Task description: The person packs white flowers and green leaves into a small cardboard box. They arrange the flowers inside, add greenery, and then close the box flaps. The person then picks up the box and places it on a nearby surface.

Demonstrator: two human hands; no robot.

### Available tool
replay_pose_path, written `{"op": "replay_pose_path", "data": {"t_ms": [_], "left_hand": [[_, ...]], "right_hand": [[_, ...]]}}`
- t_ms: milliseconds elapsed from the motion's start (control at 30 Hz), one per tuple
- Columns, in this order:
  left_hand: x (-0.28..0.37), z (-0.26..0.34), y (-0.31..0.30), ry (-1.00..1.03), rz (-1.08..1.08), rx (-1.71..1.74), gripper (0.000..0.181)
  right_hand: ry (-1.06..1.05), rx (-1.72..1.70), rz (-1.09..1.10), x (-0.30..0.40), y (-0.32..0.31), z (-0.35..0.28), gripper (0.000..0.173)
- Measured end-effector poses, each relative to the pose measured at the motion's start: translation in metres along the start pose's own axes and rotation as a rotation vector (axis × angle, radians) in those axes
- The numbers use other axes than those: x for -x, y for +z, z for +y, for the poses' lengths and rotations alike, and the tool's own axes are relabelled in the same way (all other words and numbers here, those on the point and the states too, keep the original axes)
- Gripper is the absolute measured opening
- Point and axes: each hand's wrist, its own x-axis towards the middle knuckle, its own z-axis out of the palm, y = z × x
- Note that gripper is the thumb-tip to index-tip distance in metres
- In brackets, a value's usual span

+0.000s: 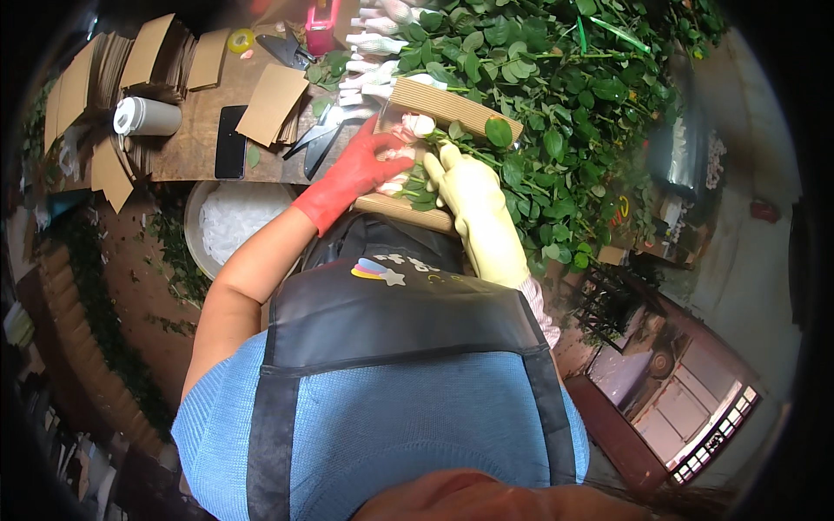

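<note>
My left hand (pixel 357 166), in a red rubber glove, has its thumb and fingers around a pale pink rose (pixel 399 154). Another pink rose (pixel 416 126) lies just beyond its fingers, and a third bloom (pixel 391 186) is below its thumb. Close on the right, my right hand (pixel 464 185) wears a long yellow rubber glove. Its fingertips are among the rose stems and leaves; whether they grip a stem is hidden. The blooms lie between a far flap of corrugated cardboard (pixel 449 109) and a near corrugated flap (pixel 407 213) by my apron.
Leafy stems (pixel 573 124) cover the table's right side, beside several white-netted blooms (pixel 371 68). Scissors (pixel 319 140), a black phone (pixel 230 142), cardboard sheets (pixel 273 104) and a white tumbler (pixel 148 117) are left. A tub of white pieces (pixel 238 218) stands below the table edge.
</note>
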Motion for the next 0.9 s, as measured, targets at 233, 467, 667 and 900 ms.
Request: {"op": "replay_pose_path", "data": {"t_ms": [233, 467, 667, 900], "left_hand": [[0.003, 0.013, 0.0, -0.093, 0.061, -0.076, 0.064], [-0.001, -0.011, 0.01, 0.076, 0.145, -0.202, 0.071], [-0.013, -0.002, 0.008, -0.095, 0.091, -0.103, 0.069], [-0.014, 0.009, 0.014, -0.078, 0.183, -0.093, 0.056]], "right_hand": [[-0.363, 0.509, 0.236, -0.052, 0.013, 0.026, 0.036], [-0.443, 0.515, 0.357, -0.052, 0.03, 0.037, 0.03], [-0.425, 0.515, 0.405, -0.048, 0.039, 0.035, 0.026], [-0.438, -1.02, 0.211, -0.015, 0.035, 0.038, 0.029]]}}
